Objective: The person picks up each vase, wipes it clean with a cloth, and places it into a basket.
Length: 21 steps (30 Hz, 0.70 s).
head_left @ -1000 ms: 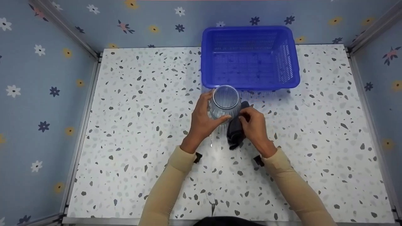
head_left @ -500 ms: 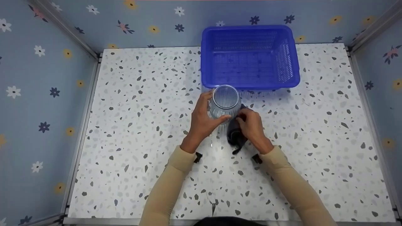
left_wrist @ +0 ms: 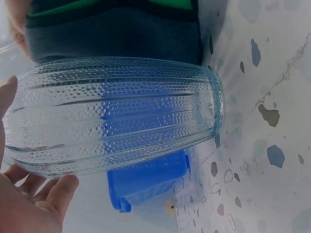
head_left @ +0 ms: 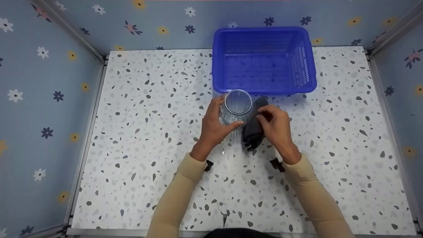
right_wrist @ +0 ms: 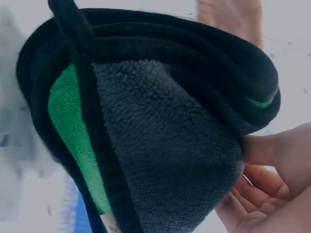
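Note:
A clear ribbed glass vase (head_left: 234, 117) stands upright in the middle of the table, its round mouth facing up. Round its left side my left hand (head_left: 212, 125) curls, thumb across the front; the left wrist view shows the dimpled glass (left_wrist: 146, 107) with its base at the tabletop. Just right of the vase is a folded dark grey cloth (head_left: 253, 129). My right hand (head_left: 277, 124) pinches its edge between thumb and fingers. In the right wrist view the plush cloth (right_wrist: 165, 126) shows black binding and a green inner side. The vase's far side is hidden by the left fingers.
A blue plastic basket (head_left: 219, 61) with perforated walls stands behind the vase, close to the back wall. Flower-patterned panels (head_left: 46, 112) enclose the speckled white table (head_left: 142, 138) at the left, back and right.
My right hand went left with the cloth, then back right and slightly away from me; the cloth now reaches farther toward the basket. Left hand and vase have stayed put.

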### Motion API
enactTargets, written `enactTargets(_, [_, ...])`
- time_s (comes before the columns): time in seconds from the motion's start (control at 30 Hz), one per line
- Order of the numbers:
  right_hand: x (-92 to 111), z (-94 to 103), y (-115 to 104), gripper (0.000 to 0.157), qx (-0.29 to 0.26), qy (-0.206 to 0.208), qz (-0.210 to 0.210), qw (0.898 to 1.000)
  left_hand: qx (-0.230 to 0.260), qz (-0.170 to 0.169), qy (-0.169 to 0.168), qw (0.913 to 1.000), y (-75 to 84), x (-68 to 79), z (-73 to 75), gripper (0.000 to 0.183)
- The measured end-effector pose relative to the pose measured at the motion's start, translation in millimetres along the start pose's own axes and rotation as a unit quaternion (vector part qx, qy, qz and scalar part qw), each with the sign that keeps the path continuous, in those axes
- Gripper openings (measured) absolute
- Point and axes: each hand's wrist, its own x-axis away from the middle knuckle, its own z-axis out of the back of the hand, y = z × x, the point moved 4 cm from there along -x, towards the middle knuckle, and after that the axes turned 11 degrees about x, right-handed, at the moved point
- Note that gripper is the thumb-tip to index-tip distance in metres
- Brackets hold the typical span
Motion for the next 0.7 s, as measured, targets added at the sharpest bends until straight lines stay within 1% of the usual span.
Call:
enactTargets(0.17, [-6,9.6,-22,0.007,-0.007,0.019,0.026,0.999,-0.001,-0.003,0.0,1.0,0.0,0.3,0.6,0.087])
enactTargets(0.27, [-9,11.2,-28,0.007,-0.001,0.024,0.037,0.999,-0.002,-0.001,0.0,1.0,0.2,0.7,0.5,0.086])
enactTargets(0.37, [-10,11.3,-29,0.007,0.012,0.025,0.039,0.999,-0.005,-0.004,0.0,1.0,0.4,0.7,0.7,0.086])
enactTargets(0.47, [-10,11.2,-29,0.007,0.011,0.027,0.04,0.999,-0.007,-0.006,-0.001,1.0,1.0,0.1,1.1,0.084])
enactTargets(0.7, [-6,8.6,-25,0.009,0.008,0.03,0.042,0.999,-0.004,-0.009,0.003,0.9999,-0.5,0.1,0.5,0.086])
